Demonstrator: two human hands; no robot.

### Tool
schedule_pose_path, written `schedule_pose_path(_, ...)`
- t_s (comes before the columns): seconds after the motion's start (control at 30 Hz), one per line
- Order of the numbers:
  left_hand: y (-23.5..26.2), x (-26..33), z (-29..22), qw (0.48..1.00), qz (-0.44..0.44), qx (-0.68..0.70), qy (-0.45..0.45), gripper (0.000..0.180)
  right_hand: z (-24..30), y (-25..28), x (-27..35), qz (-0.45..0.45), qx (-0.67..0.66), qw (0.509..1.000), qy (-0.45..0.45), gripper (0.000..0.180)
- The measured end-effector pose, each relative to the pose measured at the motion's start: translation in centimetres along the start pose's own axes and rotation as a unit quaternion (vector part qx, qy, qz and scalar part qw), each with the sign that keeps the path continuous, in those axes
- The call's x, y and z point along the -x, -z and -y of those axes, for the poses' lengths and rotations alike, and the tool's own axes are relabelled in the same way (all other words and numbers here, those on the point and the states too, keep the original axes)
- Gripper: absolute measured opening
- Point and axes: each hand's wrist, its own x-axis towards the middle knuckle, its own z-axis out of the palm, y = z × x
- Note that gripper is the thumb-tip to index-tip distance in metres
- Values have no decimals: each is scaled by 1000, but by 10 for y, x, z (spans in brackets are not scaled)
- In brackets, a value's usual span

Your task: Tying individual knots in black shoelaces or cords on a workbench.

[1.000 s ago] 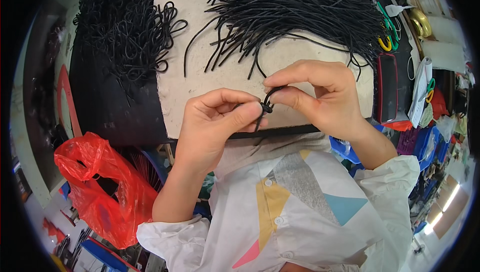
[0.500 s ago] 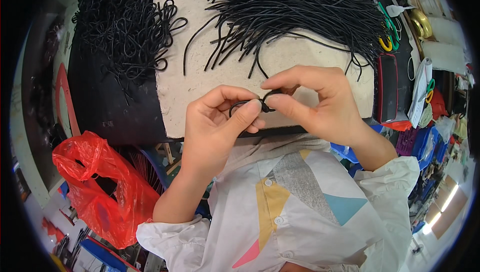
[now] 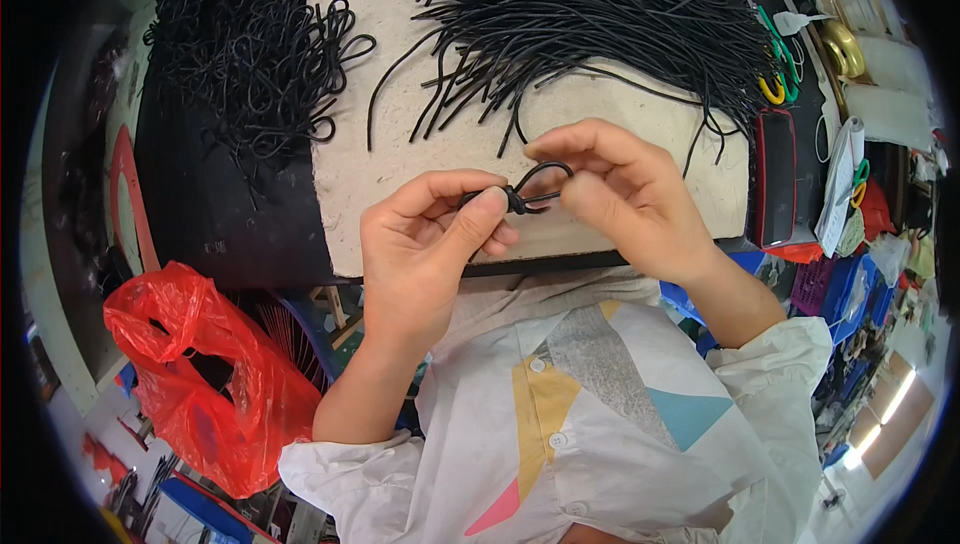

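At the centre of the frame, the left hand (image 3: pixel 425 244) pinches a knot in a short black cord (image 3: pixel 530 189) between thumb and forefinger, while the right hand (image 3: pixel 625 199) grips the cord's small loop with its fingertips, both hands closed tight on it. The cord is held just above the near edge of a pale board (image 3: pixel 400 144) (it lies on a dark table). Behind the hands, a heap of straight black cords (image 3: pixel 600 14) fills the upper middle, with a tangled pile of looped cords (image 3: pixel 250 44) at upper left. A red plastic bag (image 3: pixel 200 374) hangs at lower left.
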Motion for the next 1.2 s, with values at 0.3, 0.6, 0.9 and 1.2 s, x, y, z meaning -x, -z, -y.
schedule_pose_path(0.3, -7, -1, 5, 998, -39, -9, -45, 14, 1, -2, 2, 8, 136, 991, -4, 12)
schedule_pose_path(0.6, -9, -2, 9, 996, -41, 76, -19, 14, 4, -5, 1, 0, 205, 977, 65, 10)
schedule_pose_path(0.9, -8, -1, 4, 996, -48, 74, 16, 14, 10, -3, 2, 5, 276, 958, 81, 9)
schedule_pose_path(1.2, -11, 0, 6, 991, -54, 118, -31, 15, 17, -5, 1, 49, 339, 925, 163, 6)
